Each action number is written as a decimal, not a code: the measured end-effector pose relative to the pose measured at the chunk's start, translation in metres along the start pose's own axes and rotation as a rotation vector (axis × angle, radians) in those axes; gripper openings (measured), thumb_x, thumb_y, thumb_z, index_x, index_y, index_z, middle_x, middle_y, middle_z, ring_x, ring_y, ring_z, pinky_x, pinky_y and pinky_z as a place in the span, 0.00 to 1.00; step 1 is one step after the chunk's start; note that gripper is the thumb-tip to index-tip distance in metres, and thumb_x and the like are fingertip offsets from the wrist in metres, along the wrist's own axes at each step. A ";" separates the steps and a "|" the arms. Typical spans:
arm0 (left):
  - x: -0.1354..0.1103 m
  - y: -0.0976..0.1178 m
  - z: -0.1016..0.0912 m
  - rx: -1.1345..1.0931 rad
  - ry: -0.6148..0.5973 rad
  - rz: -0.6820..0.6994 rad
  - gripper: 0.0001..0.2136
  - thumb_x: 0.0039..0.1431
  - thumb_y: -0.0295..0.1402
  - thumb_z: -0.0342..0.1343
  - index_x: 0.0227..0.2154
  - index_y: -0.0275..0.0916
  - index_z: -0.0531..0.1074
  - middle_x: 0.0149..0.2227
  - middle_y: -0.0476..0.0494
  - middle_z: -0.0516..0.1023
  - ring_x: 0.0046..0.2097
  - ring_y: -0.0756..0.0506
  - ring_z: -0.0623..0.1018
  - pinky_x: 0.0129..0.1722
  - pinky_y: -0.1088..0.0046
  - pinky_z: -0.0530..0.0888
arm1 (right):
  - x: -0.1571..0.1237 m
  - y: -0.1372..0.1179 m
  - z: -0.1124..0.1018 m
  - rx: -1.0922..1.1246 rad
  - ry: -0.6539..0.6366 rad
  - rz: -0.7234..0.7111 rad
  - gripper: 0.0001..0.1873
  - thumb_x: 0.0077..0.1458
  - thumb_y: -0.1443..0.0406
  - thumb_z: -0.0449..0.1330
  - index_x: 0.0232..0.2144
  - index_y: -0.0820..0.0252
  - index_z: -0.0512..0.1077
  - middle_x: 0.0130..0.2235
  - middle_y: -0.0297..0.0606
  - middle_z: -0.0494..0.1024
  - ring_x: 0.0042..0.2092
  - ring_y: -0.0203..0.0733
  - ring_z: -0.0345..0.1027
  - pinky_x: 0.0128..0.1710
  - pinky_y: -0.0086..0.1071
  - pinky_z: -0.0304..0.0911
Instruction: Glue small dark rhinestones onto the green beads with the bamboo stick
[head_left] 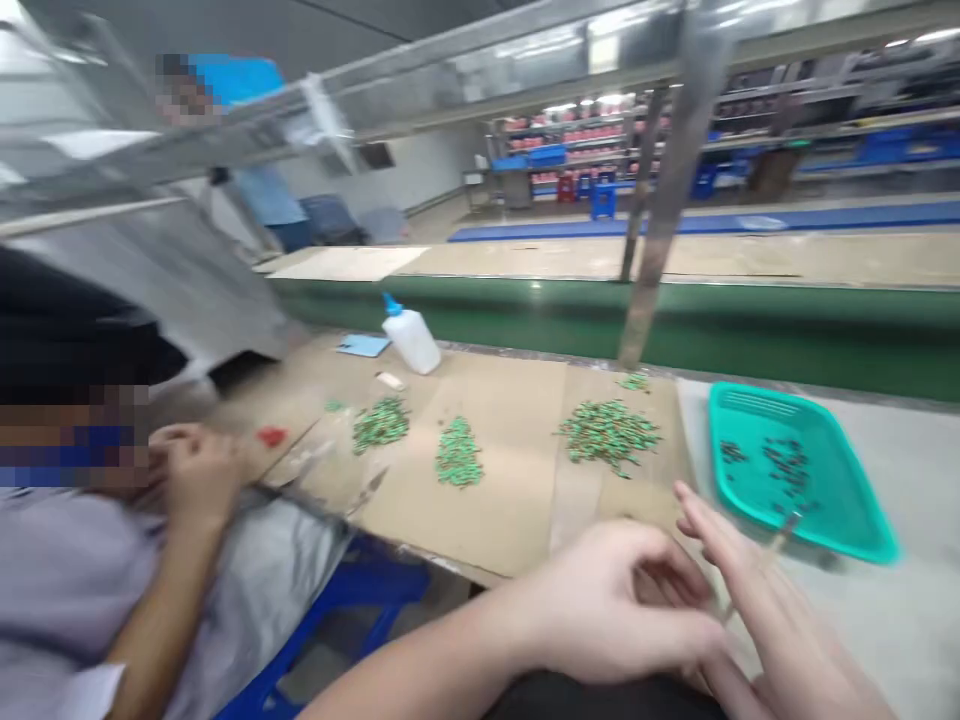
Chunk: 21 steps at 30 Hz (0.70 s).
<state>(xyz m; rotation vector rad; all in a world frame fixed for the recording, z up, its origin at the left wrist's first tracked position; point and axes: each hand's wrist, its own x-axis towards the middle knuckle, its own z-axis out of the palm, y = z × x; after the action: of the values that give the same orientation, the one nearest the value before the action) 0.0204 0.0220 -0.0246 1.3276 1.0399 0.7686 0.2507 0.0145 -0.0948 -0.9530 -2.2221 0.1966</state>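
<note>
My left hand (630,610) is at the lower right, with its fingers curled and its thumb close to my right hand. Anything between the left fingers is hidden. My right hand (787,620) faces it, index finger stretched out. A thin light-brown stick with a darker tip (784,530) slants up from among the right fingers; the blur hides what kind of tool it is. Just beyond lies a turquoise plastic tray (862,490) with small dark pieces (786,465) in it. A pile of small green-and-brown pieces (611,435) lies ahead of my left hand.
More piles of green pieces (458,455) (381,424) lie on the cardboard-covered table (517,430). A white bottle with a blue nozzle (414,342) stands behind them. A co-worker (82,590) sits at the left, hands together near a red item (272,436). A metal post (667,200) rises at the back.
</note>
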 end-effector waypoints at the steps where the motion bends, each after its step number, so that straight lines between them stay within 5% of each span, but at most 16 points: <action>1: -0.003 -0.005 0.007 -0.053 0.000 0.006 0.25 0.52 0.61 0.79 0.28 0.44 0.81 0.29 0.46 0.84 0.31 0.41 0.83 0.32 0.66 0.80 | 0.001 0.007 0.007 -0.011 -0.032 -0.077 0.49 0.75 0.70 0.59 0.91 0.53 0.50 0.84 0.50 0.69 0.73 0.64 0.83 0.62 0.46 0.91; 4: -0.014 -0.017 0.010 -0.159 0.061 0.046 0.28 0.58 0.63 0.76 0.26 0.42 0.80 0.30 0.44 0.82 0.34 0.41 0.81 0.36 0.65 0.79 | 0.016 0.009 0.021 -0.052 -0.079 -0.228 0.52 0.73 0.70 0.59 0.92 0.58 0.47 0.87 0.49 0.63 0.71 0.66 0.85 0.59 0.44 0.92; 8: -0.040 -0.030 -0.020 -0.200 0.250 0.084 0.21 0.69 0.52 0.73 0.29 0.41 0.81 0.31 0.46 0.82 0.35 0.43 0.80 0.39 0.64 0.78 | 0.040 -0.015 0.018 -0.019 -0.105 -0.317 0.50 0.72 0.71 0.57 0.91 0.53 0.53 0.83 0.47 0.71 0.70 0.63 0.85 0.59 0.40 0.91; 11: -0.065 -0.047 -0.066 -0.250 0.491 0.105 0.18 0.75 0.52 0.68 0.37 0.42 0.81 0.33 0.46 0.82 0.36 0.42 0.82 0.44 0.61 0.81 | 0.065 -0.030 0.003 0.002 -0.117 -0.274 0.38 0.77 0.65 0.59 0.85 0.47 0.67 0.69 0.47 0.88 0.57 0.59 0.94 0.50 0.39 0.93; 14: -0.096 -0.071 -0.109 -0.320 0.701 0.138 0.19 0.76 0.55 0.66 0.48 0.42 0.81 0.35 0.47 0.82 0.35 0.43 0.82 0.43 0.62 0.81 | 0.120 -0.048 0.002 0.055 -0.166 -0.161 0.17 0.80 0.58 0.64 0.64 0.45 0.84 0.46 0.42 0.95 0.37 0.51 0.92 0.34 0.36 0.88; 17: -0.130 -0.097 -0.126 -0.377 0.799 0.159 0.20 0.79 0.56 0.63 0.47 0.43 0.80 0.37 0.47 0.83 0.31 0.46 0.77 0.37 0.65 0.76 | 0.210 -0.081 0.040 0.121 -0.349 -0.152 0.12 0.80 0.57 0.66 0.42 0.50 0.87 0.36 0.38 0.92 0.31 0.47 0.87 0.28 0.35 0.79; 19: -0.150 -0.110 -0.123 -0.402 0.803 0.151 0.22 0.80 0.59 0.62 0.44 0.43 0.82 0.34 0.48 0.81 0.30 0.47 0.74 0.35 0.66 0.74 | 0.272 -0.113 0.089 -0.035 -0.580 -0.143 0.11 0.79 0.66 0.67 0.40 0.55 0.88 0.36 0.39 0.92 0.33 0.47 0.88 0.33 0.36 0.80; 21: -0.168 -0.116 -0.124 -0.415 0.771 0.127 0.23 0.80 0.59 0.63 0.43 0.42 0.83 0.30 0.50 0.78 0.30 0.46 0.74 0.35 0.67 0.75 | 0.324 -0.147 0.150 -0.114 -0.654 -0.166 0.09 0.77 0.71 0.68 0.42 0.59 0.88 0.40 0.41 0.94 0.39 0.46 0.89 0.40 0.36 0.82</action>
<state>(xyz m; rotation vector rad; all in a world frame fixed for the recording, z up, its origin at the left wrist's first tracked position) -0.1701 -0.0975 -0.1045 0.7369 1.2932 1.5690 -0.0890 0.1497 0.0273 -0.8331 -2.9240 0.3465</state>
